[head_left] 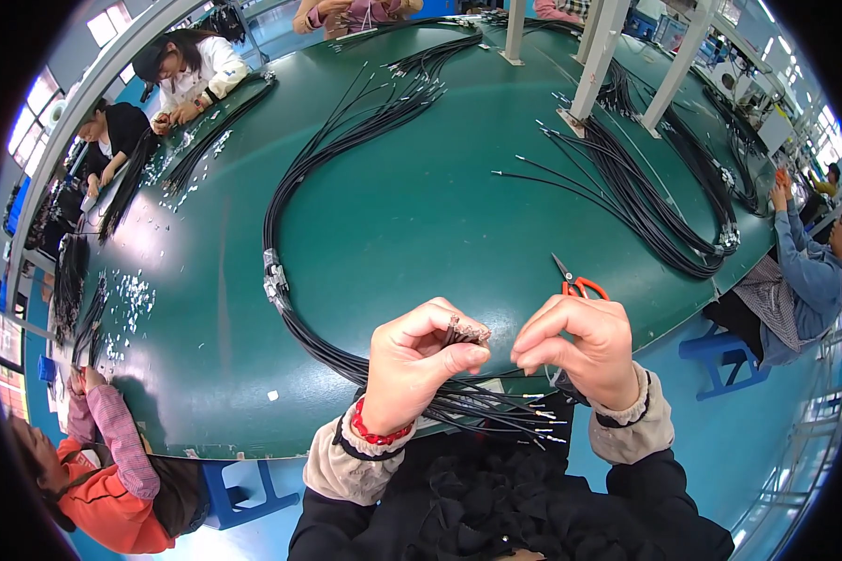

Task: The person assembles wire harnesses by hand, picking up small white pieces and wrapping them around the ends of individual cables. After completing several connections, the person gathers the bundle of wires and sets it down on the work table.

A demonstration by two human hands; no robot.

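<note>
Green worktop (393, 215), near edge, person seated at it.

Left hand (412, 360): fingers curled tight around a small bunch of wire ends (465, 331), thumb pressing them against the forefinger, tips poking up. The bunch sits just above the near edge, between the two hands. Red bead bracelet (376, 434) on that wrist.

Black cable bundle (281, 224): loops from the far middle of the worktop round to the near edge and into the left hand; loose terminal ends (533, 421) fan out below the hands.

Right hand (580, 346): fingers pinched narrow, thumb to forefinger, close beside the bunch; whether a single wire sits in the pinch, cannot tell.

Judgement: the work looks like sorting wire ends one by one. Best done with the left grip firm and low on the bunch, the right picking one strand only.

Orange-handled scissors (578, 283): lying just beyond the right hand.

Containers: none in view on the worktop; the cables lie loose on the surface.
</note>
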